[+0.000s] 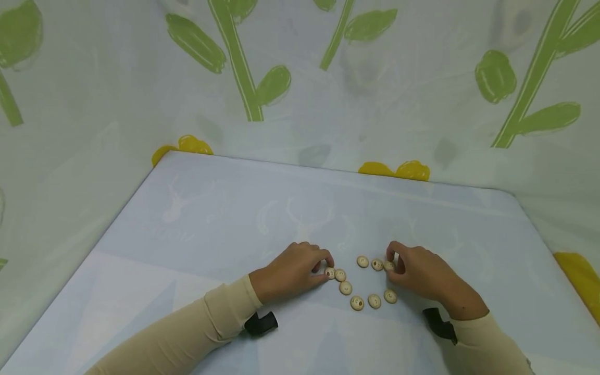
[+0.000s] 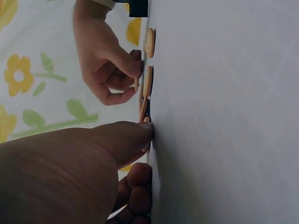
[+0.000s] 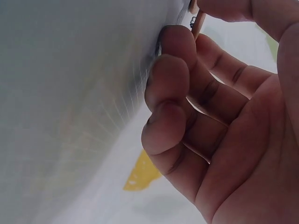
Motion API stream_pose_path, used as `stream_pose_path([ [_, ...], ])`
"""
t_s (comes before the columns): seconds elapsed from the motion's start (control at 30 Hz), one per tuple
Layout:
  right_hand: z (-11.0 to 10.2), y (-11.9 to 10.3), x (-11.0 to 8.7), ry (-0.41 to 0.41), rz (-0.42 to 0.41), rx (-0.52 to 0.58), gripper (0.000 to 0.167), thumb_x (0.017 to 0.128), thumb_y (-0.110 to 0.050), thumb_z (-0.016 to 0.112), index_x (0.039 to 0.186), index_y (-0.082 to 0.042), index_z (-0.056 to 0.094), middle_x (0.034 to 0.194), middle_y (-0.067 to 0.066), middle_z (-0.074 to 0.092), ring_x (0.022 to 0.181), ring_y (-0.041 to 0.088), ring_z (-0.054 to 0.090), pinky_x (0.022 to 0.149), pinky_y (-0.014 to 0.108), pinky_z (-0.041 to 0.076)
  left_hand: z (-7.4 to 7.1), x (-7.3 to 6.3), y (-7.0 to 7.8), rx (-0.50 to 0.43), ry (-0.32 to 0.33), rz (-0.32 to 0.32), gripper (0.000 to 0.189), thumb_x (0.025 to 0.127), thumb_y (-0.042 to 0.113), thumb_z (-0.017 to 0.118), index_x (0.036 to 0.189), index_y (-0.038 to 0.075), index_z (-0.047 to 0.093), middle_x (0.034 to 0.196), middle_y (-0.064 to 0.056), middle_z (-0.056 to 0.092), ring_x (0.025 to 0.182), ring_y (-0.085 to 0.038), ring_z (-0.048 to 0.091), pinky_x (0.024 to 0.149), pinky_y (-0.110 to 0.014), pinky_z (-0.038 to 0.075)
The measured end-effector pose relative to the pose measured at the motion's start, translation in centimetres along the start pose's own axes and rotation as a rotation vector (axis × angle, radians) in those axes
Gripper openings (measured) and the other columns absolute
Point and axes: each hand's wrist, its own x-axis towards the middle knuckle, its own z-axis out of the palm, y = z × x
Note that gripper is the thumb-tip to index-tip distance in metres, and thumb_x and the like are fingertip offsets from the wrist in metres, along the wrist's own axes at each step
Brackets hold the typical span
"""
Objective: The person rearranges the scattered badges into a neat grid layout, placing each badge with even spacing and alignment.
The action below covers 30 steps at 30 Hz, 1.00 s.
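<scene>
My left hand pinches a small round wooden disc with a drawn face, its thumb and forefinger at the disc's edges. Another disc lies against it on the right. Across the ring, my right hand pinches a second face disc between thumb and fingers. In the right wrist view only a thin edge of that disc shows, while the other fingers curl beside the tabletop. A neighbouring disc lies just left of it. Several discs form a partial ring between the hands.
The pale blue tabletop has faint deer prints. The ring's lower side has a disc at its left end and another at its right. Black bands sit under both wrists. Behind hangs a white curtain with green leaves.
</scene>
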Motion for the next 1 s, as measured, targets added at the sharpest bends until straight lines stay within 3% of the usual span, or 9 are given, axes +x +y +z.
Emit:
stream_pose_path([
  [0.67,0.21,0.52,0.12,-0.033,0.01,0.048,0.017,0.086,-0.016,0.07,0.097,-0.016,0.057,0.069,-0.004,0.056,0.059,0.01,0.048,0.052,0.026,0.04,0.11,-0.01,-0.06,-0.005,-0.018,-0.008,0.017,0.093,0.03,0.072,0.108,0.021,0.072,0.075,0.01,0.054,0.072,-0.006,0.047,0.076,-0.026,0.04],
  [0.87,0.1,0.62,0.14,-0.008,-0.003,0.047,0.016,0.086,-0.014,0.07,0.097,-0.016,0.057,0.068,-0.003,0.055,0.06,0.011,0.048,0.053,0.026,0.04,-0.05,0.12,-0.06,0.01,0.009,0.005,0.016,0.092,0.028,0.073,0.107,0.021,0.072,0.074,0.01,0.054,0.071,-0.006,0.047,0.076,-0.026,0.041],
  [1.0,0.17,0.65,0.14,-0.03,0.005,0.07,0.015,0.087,-0.014,0.069,0.097,-0.016,0.058,0.069,-0.003,0.055,0.061,0.011,0.048,0.054,0.026,0.04,0.03,0.07,-0.05,0.001,-0.014,-0.01,0.017,0.092,0.029,0.073,0.107,0.021,0.072,0.073,0.01,0.053,0.071,-0.005,0.046,0.077,-0.027,0.041],
])
